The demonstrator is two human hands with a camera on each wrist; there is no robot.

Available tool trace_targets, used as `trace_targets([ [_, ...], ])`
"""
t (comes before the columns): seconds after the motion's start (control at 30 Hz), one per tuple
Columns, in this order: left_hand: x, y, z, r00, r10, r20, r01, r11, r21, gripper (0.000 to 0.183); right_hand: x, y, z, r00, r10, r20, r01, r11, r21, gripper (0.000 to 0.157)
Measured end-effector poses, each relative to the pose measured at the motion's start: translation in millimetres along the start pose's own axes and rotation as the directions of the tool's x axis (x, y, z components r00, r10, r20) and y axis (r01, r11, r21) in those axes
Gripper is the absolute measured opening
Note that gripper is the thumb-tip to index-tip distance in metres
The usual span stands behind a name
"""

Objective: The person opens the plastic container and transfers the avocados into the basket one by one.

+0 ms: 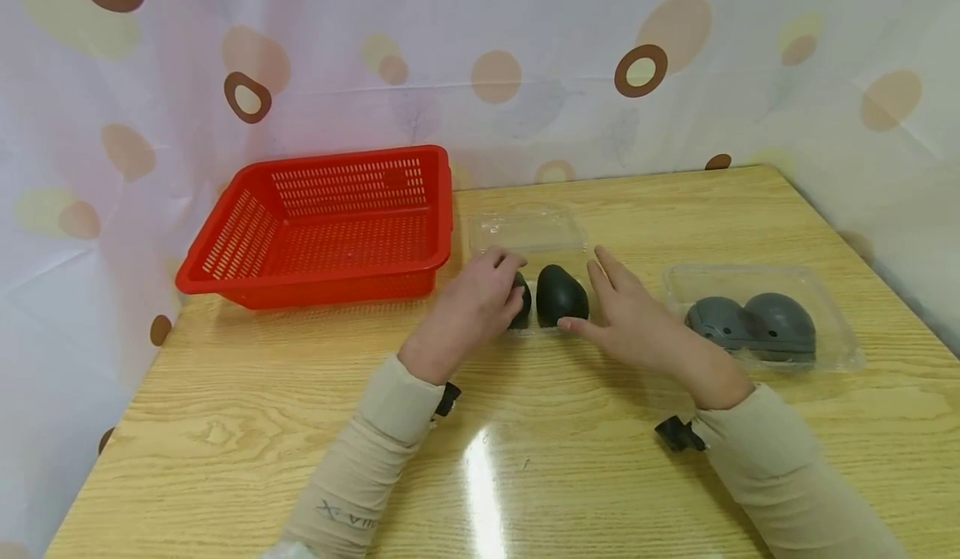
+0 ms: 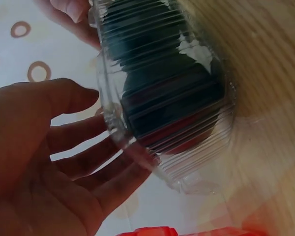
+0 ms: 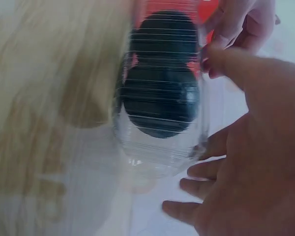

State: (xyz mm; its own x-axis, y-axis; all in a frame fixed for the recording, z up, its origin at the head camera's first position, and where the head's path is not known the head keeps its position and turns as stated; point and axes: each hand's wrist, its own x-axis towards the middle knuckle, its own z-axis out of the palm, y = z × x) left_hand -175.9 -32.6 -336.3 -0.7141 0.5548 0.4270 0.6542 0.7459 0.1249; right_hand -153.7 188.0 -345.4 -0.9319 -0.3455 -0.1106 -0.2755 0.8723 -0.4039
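Observation:
Two dark green avocados [image 1: 562,296] sit side by side in a clear plastic clamshell box [image 3: 160,157], its lid [image 1: 528,227] folded back away from me. My left hand [image 1: 480,301] is at the box's left end, over the left avocado, which it partly hides. In the left wrist view its thumb is near the rim and its fingers are loosely spread. Around the right end lies my right hand [image 1: 630,313], fingers extended, thumb at the front edge near the right avocado. Neither hand visibly grips an avocado.
A red perforated plastic basket [image 1: 322,284] stands at the back left. On the right, a second clear plastic box [image 1: 836,334] holds two rounded grey things [image 1: 780,326]. A patterned cloth [image 1: 495,126] hangs behind the wooden table [image 1: 562,467].

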Motion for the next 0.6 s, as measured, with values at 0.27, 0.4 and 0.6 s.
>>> trace_targets([
  [0.27, -3.2, -2.9, 6.7, 0.992, -0.045, 0.118, 0.049, 0.998, -0.029, 0.027, 6, 2, 14.5, 0.999, -0.045, -0.01, 0.044, 0.995, -0.086, 0.104],
  [0.4, -4.0, -4.3, 6.7, 0.986, -0.053, 0.16, 0.059, 0.998, -0.033, 0.038, 7, 2, 16.9, 0.999, -0.047, -0.024, 0.044, 0.994, -0.104, 0.105],
  [0.6, -3.0, -5.2, 8.2, 0.979, -0.06, 0.196, 0.075, 0.994, -0.075, 0.059, 7, 4, 18.2, 0.997, -0.07, -0.04, 0.064, 0.989, -0.136, 0.105],
])
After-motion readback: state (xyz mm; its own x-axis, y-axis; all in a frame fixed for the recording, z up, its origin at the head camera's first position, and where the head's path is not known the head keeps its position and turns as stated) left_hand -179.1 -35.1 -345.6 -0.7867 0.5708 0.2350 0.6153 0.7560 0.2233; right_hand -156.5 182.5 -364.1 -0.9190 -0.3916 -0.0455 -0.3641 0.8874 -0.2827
